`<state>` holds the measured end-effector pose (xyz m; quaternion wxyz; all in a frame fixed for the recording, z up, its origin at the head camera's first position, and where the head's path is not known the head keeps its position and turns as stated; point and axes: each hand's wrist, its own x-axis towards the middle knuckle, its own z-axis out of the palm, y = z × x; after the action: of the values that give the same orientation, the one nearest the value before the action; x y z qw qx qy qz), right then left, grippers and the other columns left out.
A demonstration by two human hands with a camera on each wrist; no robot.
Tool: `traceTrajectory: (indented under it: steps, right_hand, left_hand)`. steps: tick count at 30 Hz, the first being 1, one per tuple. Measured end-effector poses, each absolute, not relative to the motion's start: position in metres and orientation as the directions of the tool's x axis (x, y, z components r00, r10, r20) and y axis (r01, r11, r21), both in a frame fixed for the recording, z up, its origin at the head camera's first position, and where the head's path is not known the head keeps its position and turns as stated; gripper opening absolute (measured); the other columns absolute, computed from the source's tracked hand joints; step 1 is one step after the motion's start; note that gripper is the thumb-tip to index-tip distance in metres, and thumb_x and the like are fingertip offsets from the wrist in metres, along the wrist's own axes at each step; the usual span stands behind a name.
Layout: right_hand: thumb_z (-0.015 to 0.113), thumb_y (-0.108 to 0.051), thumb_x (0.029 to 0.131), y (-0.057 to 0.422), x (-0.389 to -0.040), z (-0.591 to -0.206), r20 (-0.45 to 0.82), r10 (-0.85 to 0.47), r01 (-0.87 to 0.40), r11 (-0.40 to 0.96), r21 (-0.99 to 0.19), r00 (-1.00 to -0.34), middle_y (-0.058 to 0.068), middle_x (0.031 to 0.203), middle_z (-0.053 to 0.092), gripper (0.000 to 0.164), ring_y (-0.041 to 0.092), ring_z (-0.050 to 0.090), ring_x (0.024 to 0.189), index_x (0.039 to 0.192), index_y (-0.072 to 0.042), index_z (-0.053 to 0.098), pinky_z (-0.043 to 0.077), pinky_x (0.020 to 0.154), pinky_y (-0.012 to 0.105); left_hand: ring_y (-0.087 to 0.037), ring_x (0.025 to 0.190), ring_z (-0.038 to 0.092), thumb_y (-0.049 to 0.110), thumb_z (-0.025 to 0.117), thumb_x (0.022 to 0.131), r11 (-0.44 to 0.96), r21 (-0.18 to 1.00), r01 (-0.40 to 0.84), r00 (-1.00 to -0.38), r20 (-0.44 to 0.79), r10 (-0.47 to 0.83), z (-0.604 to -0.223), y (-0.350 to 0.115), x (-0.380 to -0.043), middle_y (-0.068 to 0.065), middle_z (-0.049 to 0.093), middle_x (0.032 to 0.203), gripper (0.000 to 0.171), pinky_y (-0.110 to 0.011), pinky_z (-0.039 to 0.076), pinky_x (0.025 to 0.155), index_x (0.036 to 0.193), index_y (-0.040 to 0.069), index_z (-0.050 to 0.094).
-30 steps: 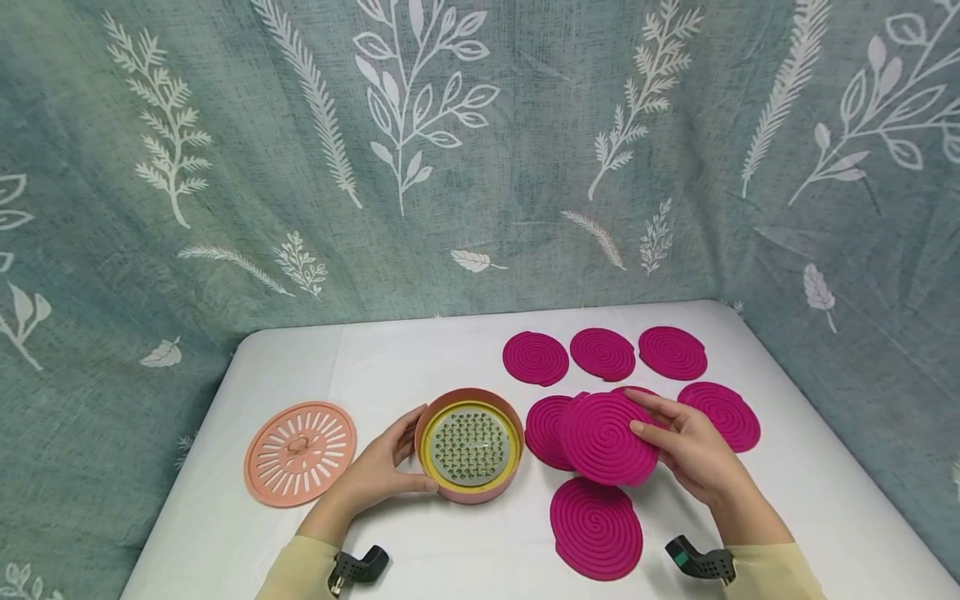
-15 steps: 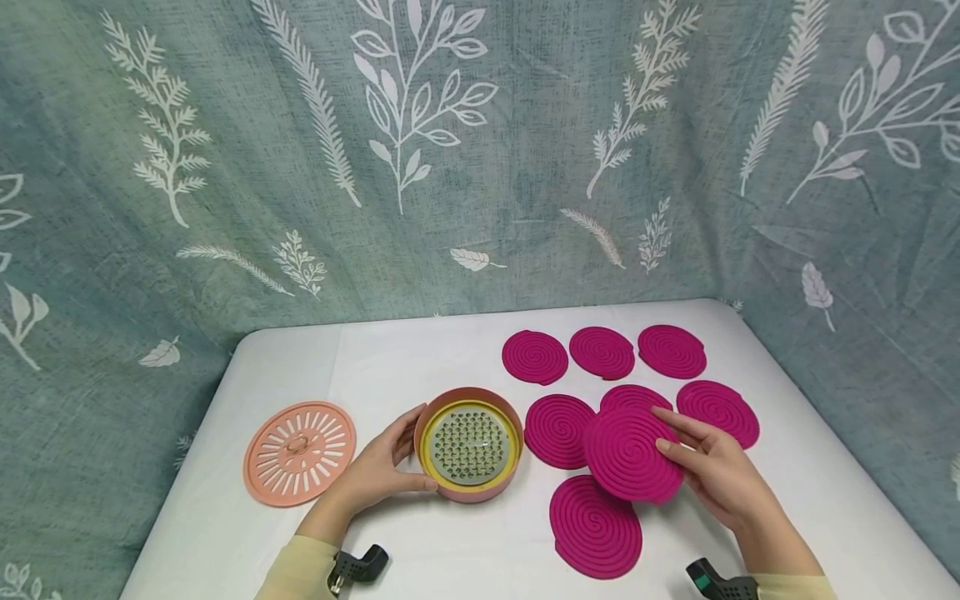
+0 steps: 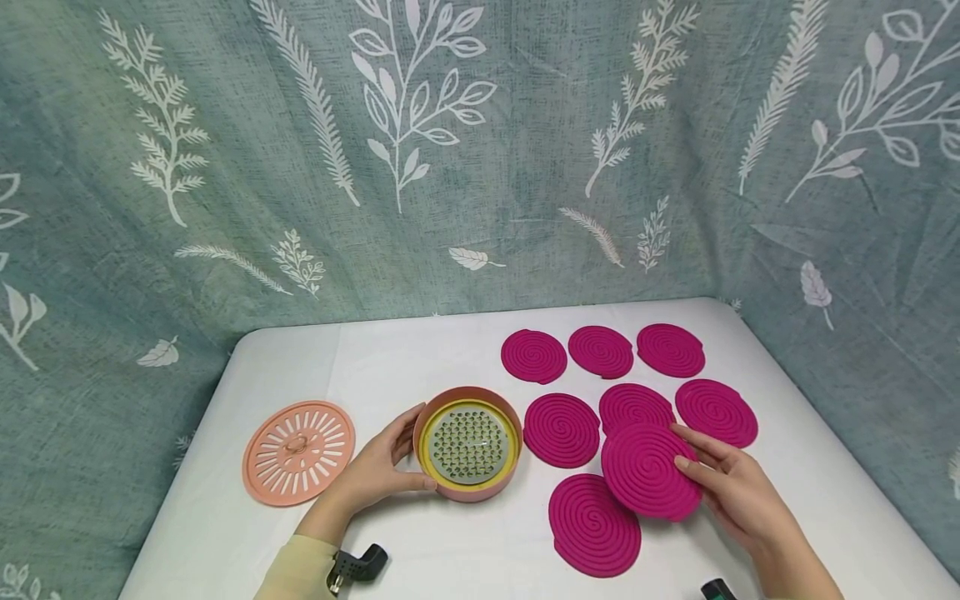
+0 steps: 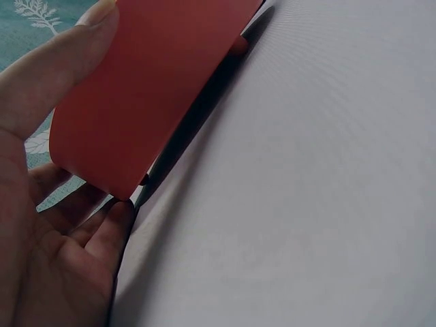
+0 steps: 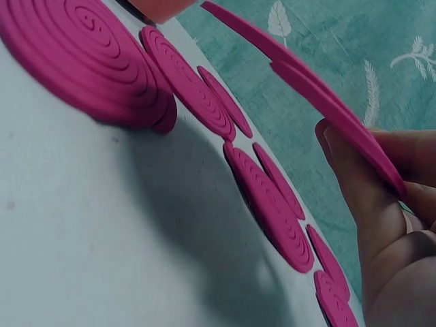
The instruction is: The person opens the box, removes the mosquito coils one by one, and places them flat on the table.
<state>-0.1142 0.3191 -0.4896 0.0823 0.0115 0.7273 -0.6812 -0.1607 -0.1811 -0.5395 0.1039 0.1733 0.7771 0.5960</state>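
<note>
My left hand (image 3: 382, 467) grips the side of a round terracotta container (image 3: 480, 497), thumb in front and fingers behind. A yellow ring and a grey grater plate (image 3: 468, 446) with rows of holes sit inside it. In the left wrist view the container's smooth red wall (image 4: 150, 88) lies between thumb and fingers. My right hand (image 3: 742, 496) pinches a magenta spiral coaster (image 3: 648, 471) by its right edge. The right wrist view shows this coaster (image 5: 340, 116) edge-on, raised above the table. Below it, in the head view, it partly covers two flat coasters, one in front (image 3: 594, 529) and one behind (image 3: 636, 404).
More magenta coasters lie flat on the white table (image 3: 405, 367), among them one beside the container (image 3: 561, 430) and one at far right (image 3: 716, 413). A slotted peach disc with a ring handle (image 3: 298, 454) lies at left. A patterned curtain (image 3: 450, 167) hangs behind.
My right hand has drawn the held coaster rightward and toward me, uncovering the coasters behind it. My left hand and the container have stayed put.
</note>
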Motion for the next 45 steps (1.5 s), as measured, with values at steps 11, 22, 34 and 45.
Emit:
traceTrajectory:
  steps: [11, 22, 34, 45]
  right_hand:
    - [0.065, -0.009, 0.096, 0.335, -0.103, -0.501, -0.147, -0.063, 0.149, -0.025, -0.989, -0.987, -0.016, 0.124, 0.061, 0.059, -0.002, 0.057, 0.113, 0.149, 0.0, 0.04, 0.056, 0.088, 0.02]
    - [0.066, -0.01, 0.096, 0.355, -0.093, -0.512, -0.249, -0.013, 0.249, -0.1, -0.963, -0.968, -0.017, 0.12, 0.064, 0.059, -0.001, 0.059, 0.108, 0.15, -0.009, 0.043, 0.057, 0.086, 0.022]
    - [0.07, -0.017, 0.094, 0.362, -0.087, -0.521, -0.297, 0.018, 0.296, -0.051, -0.954, -0.955, -0.015, 0.115, 0.065, 0.075, 0.001, 0.061, 0.107, 0.153, 0.003, 0.028, 0.057, 0.089, 0.026]
    - [0.068, -0.017, 0.095, 0.364, -0.086, -0.522, -0.318, 0.001, 0.318, 0.027, -0.948, -0.948, -0.011, 0.115, 0.065, 0.069, 0.004, 0.062, 0.104, 0.151, 0.005, 0.033, 0.059, 0.086, 0.027]
  left_hand:
    - [-0.009, 0.141, 0.032, 0.029, 0.096, 0.063, 0.238, 0.962, 0.133, -0.919, 0.031, 0.393, -0.539, -0.182, -0.161, 0.008, 0.035, 0.154, 0.114, -0.02, 0.03, 0.114, 0.155, 0.029, 0.029]
    - [-0.01, 0.142, 0.032, 0.03, 0.096, 0.063, 0.237, 0.962, 0.136, -0.919, 0.033, 0.392, -0.538, -0.182, -0.161, 0.008, 0.035, 0.154, 0.116, -0.02, 0.03, 0.114, 0.156, 0.027, 0.028]
    - [-0.013, 0.142, 0.032, 0.027, 0.096, 0.063, 0.224, 0.967, 0.122, -0.919, 0.025, 0.392, -0.538, -0.181, -0.16, 0.004, 0.035, 0.155, 0.114, -0.021, 0.03, 0.114, 0.155, 0.03, 0.028]
    - [-0.015, 0.142, 0.034, 0.029, 0.096, 0.063, 0.228, 0.965, 0.133, -0.92, 0.035, 0.39, -0.538, -0.181, -0.16, 0.004, 0.036, 0.154, 0.114, -0.022, 0.031, 0.114, 0.155, 0.028, 0.03]
